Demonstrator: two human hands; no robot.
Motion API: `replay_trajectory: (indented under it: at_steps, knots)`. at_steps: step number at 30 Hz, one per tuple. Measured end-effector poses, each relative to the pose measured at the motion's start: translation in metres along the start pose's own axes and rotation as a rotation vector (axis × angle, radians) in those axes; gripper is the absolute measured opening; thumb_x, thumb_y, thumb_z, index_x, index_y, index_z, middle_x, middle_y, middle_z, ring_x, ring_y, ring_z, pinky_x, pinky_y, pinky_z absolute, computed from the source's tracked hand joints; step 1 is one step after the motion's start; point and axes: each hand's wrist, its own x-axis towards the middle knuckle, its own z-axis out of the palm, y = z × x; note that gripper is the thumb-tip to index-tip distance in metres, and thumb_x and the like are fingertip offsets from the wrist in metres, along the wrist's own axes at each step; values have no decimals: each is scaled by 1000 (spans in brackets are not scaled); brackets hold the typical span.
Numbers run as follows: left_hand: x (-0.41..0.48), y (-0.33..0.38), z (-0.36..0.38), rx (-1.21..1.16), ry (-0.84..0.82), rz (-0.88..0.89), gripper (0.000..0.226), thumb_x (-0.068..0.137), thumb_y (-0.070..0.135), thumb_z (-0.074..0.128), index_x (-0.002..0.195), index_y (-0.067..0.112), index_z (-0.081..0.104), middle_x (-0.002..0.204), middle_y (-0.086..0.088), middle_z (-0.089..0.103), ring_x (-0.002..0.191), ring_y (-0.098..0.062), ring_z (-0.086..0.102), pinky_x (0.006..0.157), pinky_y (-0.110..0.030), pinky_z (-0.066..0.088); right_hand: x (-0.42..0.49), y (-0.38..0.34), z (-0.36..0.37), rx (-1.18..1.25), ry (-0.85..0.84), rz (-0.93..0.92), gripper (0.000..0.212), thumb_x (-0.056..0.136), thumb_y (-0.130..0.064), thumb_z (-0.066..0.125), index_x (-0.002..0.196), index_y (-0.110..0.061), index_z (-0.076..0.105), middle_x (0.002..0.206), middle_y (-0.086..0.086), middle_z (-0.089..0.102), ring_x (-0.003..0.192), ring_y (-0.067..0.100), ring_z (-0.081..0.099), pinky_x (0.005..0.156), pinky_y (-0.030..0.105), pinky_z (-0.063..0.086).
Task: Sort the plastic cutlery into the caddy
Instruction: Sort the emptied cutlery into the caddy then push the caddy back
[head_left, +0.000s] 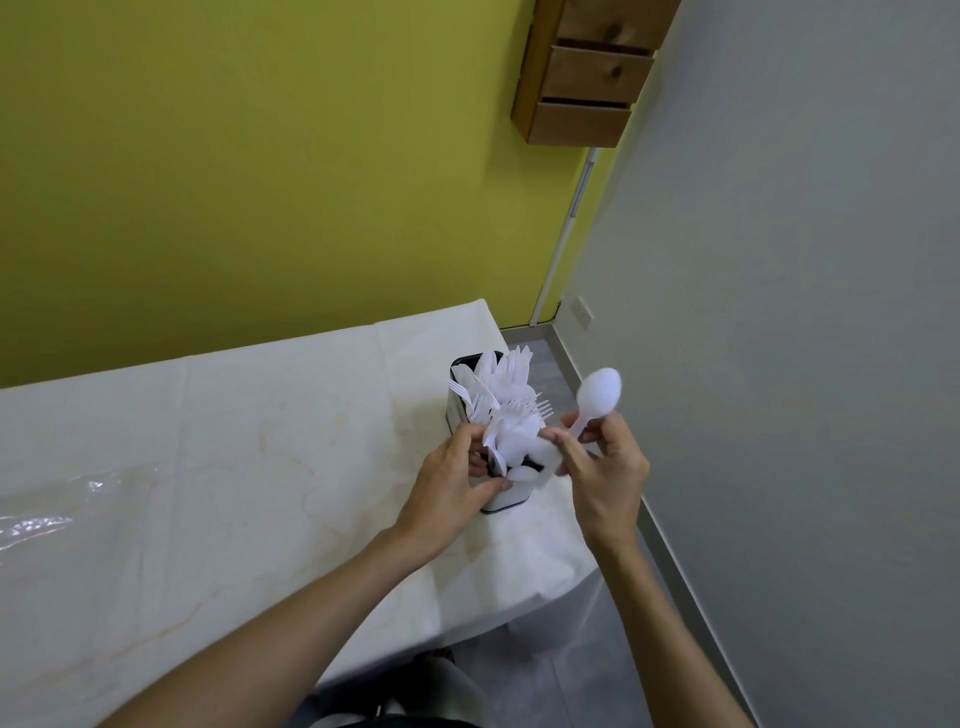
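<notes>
holding spoon (597, 397) beside caddy (506, 499)

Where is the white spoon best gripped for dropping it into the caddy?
On its slim handle, just below the bowl, pinched from the right as the right hand does. The spoon stands bowl-up beside the caddy, which is crowded with cutlery, so this probably leaves the handle end free to slide in.
</notes>
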Motion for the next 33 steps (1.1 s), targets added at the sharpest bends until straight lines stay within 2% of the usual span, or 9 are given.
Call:
replay_trajectory:
  at_steps: [3, 7, 12, 16, 20, 23, 26, 30, 33]
  knots:
    - [-1, 1, 0, -8, 1, -6, 52, 74, 17, 81, 114, 18, 48, 91, 13, 61, 80, 8, 60, 73, -5, 46, 3, -13, 2, 218, 76, 110, 14, 77, -11, 80, 76, -17, 68, 77, 6, 70, 65, 22, 68, 65, 38, 59]
    - [-1, -3, 1, 23, -3, 30, 53, 74, 20, 80, 114, 22, 45, 93, 13, 60, 82, 7, 59, 74, -9, 48, -7, -2, 7, 23, -62, 102, 14, 74, -16, 83, 83, -17, 71, 79, -6, 71, 74, 17, 69, 69, 31, 58]
    - [-7, -10, 2, 54, 7, 95, 51, 78, 21, 76, 119, 24, 46, 114, 11, 49, 91, -1, 56, 82, -18, 51, -18, 1, 6, -197, -22, -156, 61, 85, -49, 67, 135, -20, 49, 125, -16, 54, 107, 17, 58, 81, 23, 53]
    - [-14, -19, 3, 87, -5, 153, 53, 81, 14, 72, 125, 20, 44, 117, 11, 45, 93, -2, 54, 84, -14, 48, -25, 22, 11, -542, -224, -484, 57, 100, -43, 43, 147, -11, 41, 155, -1, 37, 145, 20, 30, 116, 40, 30]
    - [-15, -34, -8, 139, 26, 133, 40, 87, 0, 55, 118, 22, 43, 114, 7, 46, 96, 1, 51, 85, -15, 46, -49, 37, 12, -431, -251, -356, 68, 95, -33, 44, 151, 0, 24, 162, 9, 18, 151, 25, 14, 122, 42, 14]
    - [6, -40, -19, 160, 164, 73, 29, 91, -3, 42, 115, 12, 48, 112, -1, 52, 97, -10, 53, 88, -26, 45, -59, 43, 12, -310, -136, -44, 85, 76, -33, 52, 151, -2, 24, 157, 10, 27, 146, 25, 25, 119, 41, 24]
    - [51, -36, -26, 38, 246, -173, 33, 98, 10, 40, 130, 12, 46, 125, -4, 51, 111, -19, 53, 97, -30, 42, -61, 47, 25, -311, -271, 272, 94, 65, -51, 69, 145, -20, 31, 143, 0, 44, 130, 23, 44, 104, 46, 43]
    - [107, -35, -25, -428, -47, -543, 43, 96, 42, 33, 138, 37, 41, 139, 5, 47, 126, -20, 46, 109, -42, 39, -53, 49, 45, -264, -310, 430, 90, 63, -49, 82, 136, -21, 38, 126, -6, 49, 111, 16, 53, 88, 36, 50]
    - [116, -42, -26, -373, -116, -540, 34, 93, 49, 30, 119, 42, 49, 135, 1, 52, 123, -22, 49, 107, -46, 40, -48, 57, 56, -252, -302, 445, 67, 64, -40, 80, 118, -17, 50, 111, -1, 58, 97, 17, 60, 68, 29, 52]
